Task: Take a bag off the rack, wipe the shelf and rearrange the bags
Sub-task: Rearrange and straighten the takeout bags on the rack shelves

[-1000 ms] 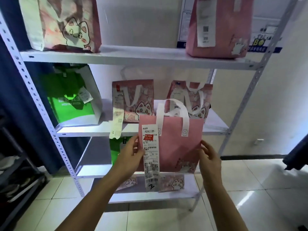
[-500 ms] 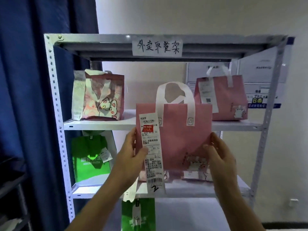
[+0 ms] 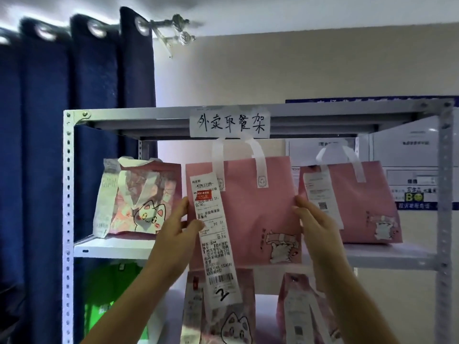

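I hold a pink bag (image 3: pixel 250 209) with white handles and a long receipt (image 3: pixel 216 242) up in front of the rack's upper shelf (image 3: pixel 111 249). My left hand (image 3: pixel 177 224) grips its left edge by the receipt, and my right hand (image 3: pixel 314 224) grips its right edge. The bag's bottom hangs at about shelf level, between a cat-print bag (image 3: pixel 139 197) on the left and another pink bag (image 3: pixel 352 202) on the right. Whether it rests on the shelf is hidden.
The white metal rack (image 3: pixel 67 219) carries a handwritten paper label (image 3: pixel 229 123) on its top board. A green bag (image 3: pixel 114 294) and two cat-print bags (image 3: pixel 223 316) stand on the shelf below. A dark blue curtain (image 3: pixel 37 145) hangs at the left.
Both hands have lifted the pink bag from the lower shelves up to the upper shelf, between the two bags there. My view has tilted upward with it.
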The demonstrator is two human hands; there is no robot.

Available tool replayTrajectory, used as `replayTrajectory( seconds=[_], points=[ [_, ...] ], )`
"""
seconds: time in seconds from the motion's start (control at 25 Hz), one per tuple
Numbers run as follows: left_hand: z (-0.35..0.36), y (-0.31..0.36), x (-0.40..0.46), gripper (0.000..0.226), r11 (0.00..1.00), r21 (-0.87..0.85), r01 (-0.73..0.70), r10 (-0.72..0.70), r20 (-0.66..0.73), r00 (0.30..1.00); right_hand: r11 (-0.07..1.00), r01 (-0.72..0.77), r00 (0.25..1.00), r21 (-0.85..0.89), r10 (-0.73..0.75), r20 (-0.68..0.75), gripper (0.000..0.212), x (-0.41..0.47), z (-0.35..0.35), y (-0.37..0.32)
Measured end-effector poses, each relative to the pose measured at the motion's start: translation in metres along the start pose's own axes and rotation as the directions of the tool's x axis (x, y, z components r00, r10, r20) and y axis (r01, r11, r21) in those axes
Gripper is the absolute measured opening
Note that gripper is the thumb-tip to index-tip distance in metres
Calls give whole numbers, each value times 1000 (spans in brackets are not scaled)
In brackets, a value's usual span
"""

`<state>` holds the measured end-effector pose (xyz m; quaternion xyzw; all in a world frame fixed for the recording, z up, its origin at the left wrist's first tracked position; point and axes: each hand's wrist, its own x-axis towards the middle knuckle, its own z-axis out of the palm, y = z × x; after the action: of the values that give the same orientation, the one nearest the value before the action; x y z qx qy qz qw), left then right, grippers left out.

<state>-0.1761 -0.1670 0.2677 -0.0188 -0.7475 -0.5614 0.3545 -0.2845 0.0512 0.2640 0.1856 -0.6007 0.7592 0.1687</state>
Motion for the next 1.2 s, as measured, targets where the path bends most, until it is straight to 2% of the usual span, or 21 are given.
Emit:
replayTrajectory(
  seconds=[0.2,0.36,0.56,0.76,0.96,1.12,1.2],
  points=[
    [27,-18,51,28,997,66,35,-29,-91,995,999,-20,994,-43,25,111,38,55,8,19],
    [40,-36,78,30,994,104,34,-17,-156,988,994,-50,977,-96,69,200,53,82,20,36],
    [44,-57,110,35,981,177,81,-40,-224,974,990,-41,962,-132,75,261,56,103,36,48],
    [50,-73,131,28,965,241,107,-48,-240,970,984,-28,957,-176,77,278,43,123,39,60],
    [46,-79,137,27,950,294,105,-38,-225,974,989,-37,964,-143,73,255,41,136,37,73],
    [47,-76,130,29,886,459,73,39,-229,973,988,-4,967,-156,44,251,43,134,30,69],
    [56,-72,125,35,813,581,40,148,-273,951,981,58,976,-187,-15,219,47,136,19,66]
  ],
)
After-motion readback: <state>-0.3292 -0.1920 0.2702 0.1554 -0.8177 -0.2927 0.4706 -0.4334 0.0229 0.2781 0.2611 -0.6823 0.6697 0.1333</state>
